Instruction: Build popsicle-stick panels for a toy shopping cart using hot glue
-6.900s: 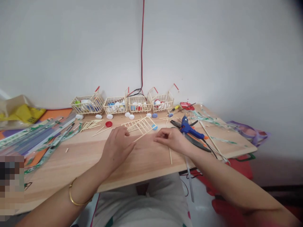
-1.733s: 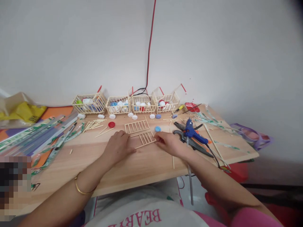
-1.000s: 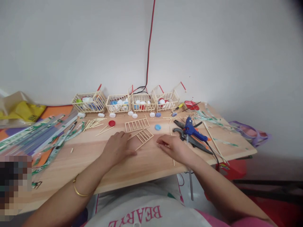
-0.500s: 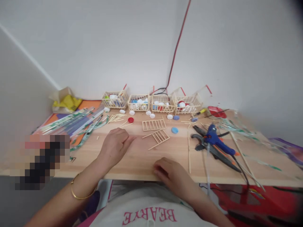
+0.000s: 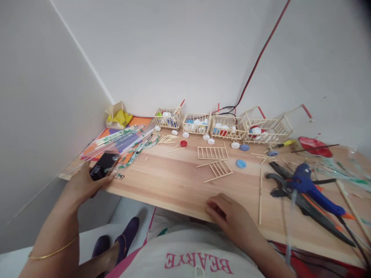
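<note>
At the table's left end, my left hand [image 5: 82, 183] grips a black phone [image 5: 103, 165] by its near edges, thumb on one side and fingers on the other. The phone's screen is lit with what looks like a clock. My right hand [image 5: 227, 211] rests at the front edge with fingers loosely curled and nothing visible in them. Beyond it on the wood lie two small stick frames, one ladder-like rectangle [image 5: 213, 153] and one with longer side sticks [image 5: 220, 170]. A blue bottle cap [image 5: 241, 163] lies beside them.
Several small stick carts [image 5: 197, 123] filled with caps stand along the wall. To the right lie a blue glue gun [image 5: 311, 187] and black-handled cutters [image 5: 311, 216]. Plastic-wrapped sticks [image 5: 124, 139] and a yellow bag [image 5: 119, 117] lie left. A red-black cord [image 5: 262, 54] crosses the wall.
My left hand has moved left from the table's middle and taken hold of the phone. The view has turned left; my right hand stays at the front edge, curled.
</note>
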Available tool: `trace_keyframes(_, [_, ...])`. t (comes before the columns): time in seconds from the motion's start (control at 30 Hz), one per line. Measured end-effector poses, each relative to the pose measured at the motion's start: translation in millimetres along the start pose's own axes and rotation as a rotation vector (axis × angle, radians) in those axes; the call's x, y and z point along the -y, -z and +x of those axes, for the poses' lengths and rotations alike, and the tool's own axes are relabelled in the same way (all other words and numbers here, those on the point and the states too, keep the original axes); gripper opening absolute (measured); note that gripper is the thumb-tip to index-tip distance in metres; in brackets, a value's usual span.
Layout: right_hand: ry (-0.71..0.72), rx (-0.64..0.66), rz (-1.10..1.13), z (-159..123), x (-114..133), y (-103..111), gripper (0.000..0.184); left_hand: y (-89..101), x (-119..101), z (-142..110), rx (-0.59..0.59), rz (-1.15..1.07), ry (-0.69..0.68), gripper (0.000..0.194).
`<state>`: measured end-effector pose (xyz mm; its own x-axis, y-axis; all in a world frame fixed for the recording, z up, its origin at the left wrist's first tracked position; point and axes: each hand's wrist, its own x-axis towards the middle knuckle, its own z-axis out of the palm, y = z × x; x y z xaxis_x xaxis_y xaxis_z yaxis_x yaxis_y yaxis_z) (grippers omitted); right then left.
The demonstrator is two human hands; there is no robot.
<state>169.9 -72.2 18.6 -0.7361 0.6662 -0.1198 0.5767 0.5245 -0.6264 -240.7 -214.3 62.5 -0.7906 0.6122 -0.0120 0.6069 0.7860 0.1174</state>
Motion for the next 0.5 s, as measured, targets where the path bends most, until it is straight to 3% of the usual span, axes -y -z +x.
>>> trace_keyframes(0.1, [0.000,0.003,0.009,-0.1,-0.1,0.1,0.016,-4.2,-5.6,2.1,0.112,0.035,0.003,0.073])
trace_keyframes(0.23, [0.002,-0.005,0.017,0.0,-1.0,-0.3,0.017,-4.6,-14.5,6.7,0.091,0.125,0.011,0.067])
trace_keyframes(0.5, [0.000,-0.001,0.060,-0.9,-2.2,0.9,0.015,-4.2,-26.5,-1.8,0.018,0.198,0.025,0.073])
